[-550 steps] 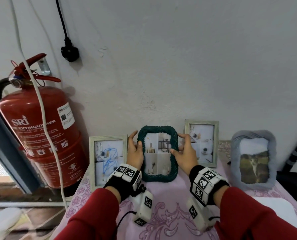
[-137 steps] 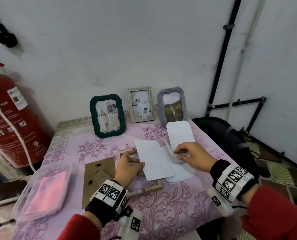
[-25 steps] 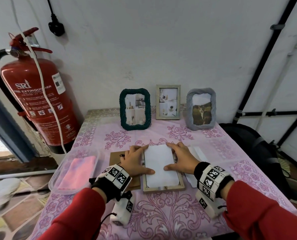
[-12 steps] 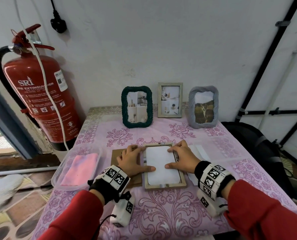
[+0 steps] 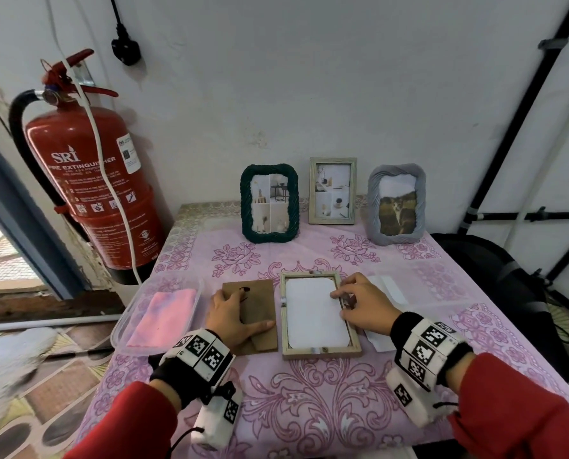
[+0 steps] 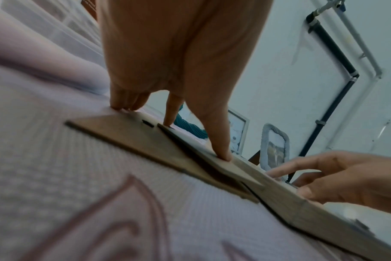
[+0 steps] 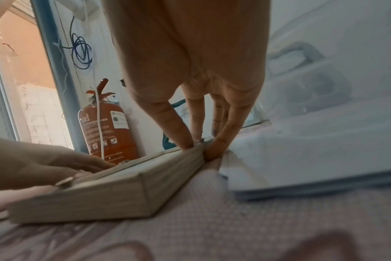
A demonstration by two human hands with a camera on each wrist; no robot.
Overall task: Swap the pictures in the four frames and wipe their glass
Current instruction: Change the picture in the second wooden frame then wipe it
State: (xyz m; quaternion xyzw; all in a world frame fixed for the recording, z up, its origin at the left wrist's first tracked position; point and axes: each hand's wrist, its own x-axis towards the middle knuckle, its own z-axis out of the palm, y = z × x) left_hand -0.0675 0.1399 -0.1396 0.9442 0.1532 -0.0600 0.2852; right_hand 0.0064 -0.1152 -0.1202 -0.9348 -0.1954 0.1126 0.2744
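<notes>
Where half a second ago both hands bracketed the white picture, the left hand is now moved onto the brown backing board, fingers spread flat on it, nothing grasped. The wooden frame is unmoved, laid face down at the worktop centre, the picture inside it. The right hand is kept at the frame's right rail, its grip pinching that edge. Three frames are stood upright at the back.
</notes>
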